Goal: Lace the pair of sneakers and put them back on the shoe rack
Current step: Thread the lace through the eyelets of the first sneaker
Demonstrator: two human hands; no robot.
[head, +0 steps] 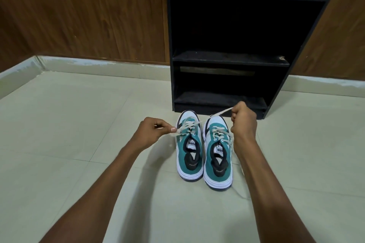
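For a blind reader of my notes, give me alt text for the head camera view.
Two bare hands pull lace ends on a pair of teal and white sneakers on the tiled floor: left hand at the left shoe, right hand at the right. A black shoe rack stands just behind.
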